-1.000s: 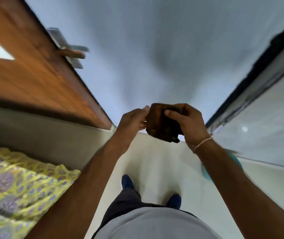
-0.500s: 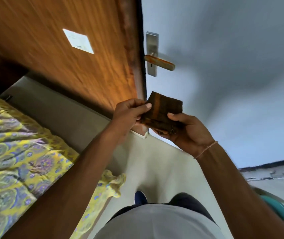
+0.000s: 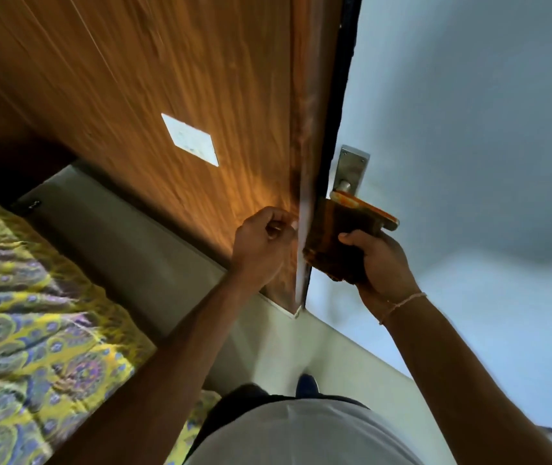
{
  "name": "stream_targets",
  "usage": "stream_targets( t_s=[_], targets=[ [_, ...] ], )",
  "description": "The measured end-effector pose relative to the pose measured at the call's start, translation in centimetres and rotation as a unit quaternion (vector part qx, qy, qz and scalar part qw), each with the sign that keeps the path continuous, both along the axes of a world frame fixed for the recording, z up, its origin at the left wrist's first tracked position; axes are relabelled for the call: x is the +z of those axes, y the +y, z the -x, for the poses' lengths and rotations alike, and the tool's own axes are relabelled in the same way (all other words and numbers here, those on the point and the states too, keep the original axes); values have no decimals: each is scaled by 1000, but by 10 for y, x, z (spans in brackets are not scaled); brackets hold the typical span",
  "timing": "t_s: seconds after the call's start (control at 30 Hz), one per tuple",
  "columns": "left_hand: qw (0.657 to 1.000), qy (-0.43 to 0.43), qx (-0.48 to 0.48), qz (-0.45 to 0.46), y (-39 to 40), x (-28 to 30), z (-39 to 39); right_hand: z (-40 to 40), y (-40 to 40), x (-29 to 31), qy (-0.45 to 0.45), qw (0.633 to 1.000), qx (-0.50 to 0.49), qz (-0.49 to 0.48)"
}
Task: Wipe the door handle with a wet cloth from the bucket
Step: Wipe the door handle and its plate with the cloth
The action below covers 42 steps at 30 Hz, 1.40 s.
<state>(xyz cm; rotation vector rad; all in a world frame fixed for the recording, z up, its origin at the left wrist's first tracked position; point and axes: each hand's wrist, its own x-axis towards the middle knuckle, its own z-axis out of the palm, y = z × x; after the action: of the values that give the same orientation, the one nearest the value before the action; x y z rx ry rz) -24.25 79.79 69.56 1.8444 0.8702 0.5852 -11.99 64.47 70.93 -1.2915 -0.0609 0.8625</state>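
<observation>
Now right hand (image 3: 380, 263) gripping cloth (image 3: 338, 243) against door handle (image 3: 368, 209), left hand (image 3: 261, 246) loosely curled

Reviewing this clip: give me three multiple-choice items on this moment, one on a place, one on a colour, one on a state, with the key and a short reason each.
1. Where is the cloth?
A. against the door handle
B. on the bedspread
C. on the floor

2. What colour is the cloth?
A. white
B. dark brown
C. blue

3. What is the left hand doing?
A. gripping the cloth
B. hanging at the person's side
C. curled at the door edge

Key: 1 A, the right hand presses the cloth up under the lever. 2 B, it looks dark brown. 3 C, its fingers are curled beside the door edge, apart from the cloth.
</observation>
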Motion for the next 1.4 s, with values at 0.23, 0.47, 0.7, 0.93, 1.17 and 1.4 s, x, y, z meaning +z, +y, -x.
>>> stream_targets(
  t_s=[0.23,0.47,0.7,0.93,1.17,1.4],
  targets=[
    [990,-22,-52,-131,46,2,-25,-6,46,-4,-46,997,-65,24],
    [923,-128,-139,-335,96,-41,-51,6,73,-9,-81,975,-173,110],
    [869,-220,-272,-349,117,-23,-69,38,98,-2,-84,927,-332,156],
    [881,-220,-251,-336,114,-26,-65,49,81,20,-408,772,-413,260],
    [863,-163,-195,-437,99,-30,-63,8,89,-5,-688,547,-222,423],
    [835,-73,-203,-506,95,-42,-61,-2,79,-46,-729,497,-85,463]
  ],
)
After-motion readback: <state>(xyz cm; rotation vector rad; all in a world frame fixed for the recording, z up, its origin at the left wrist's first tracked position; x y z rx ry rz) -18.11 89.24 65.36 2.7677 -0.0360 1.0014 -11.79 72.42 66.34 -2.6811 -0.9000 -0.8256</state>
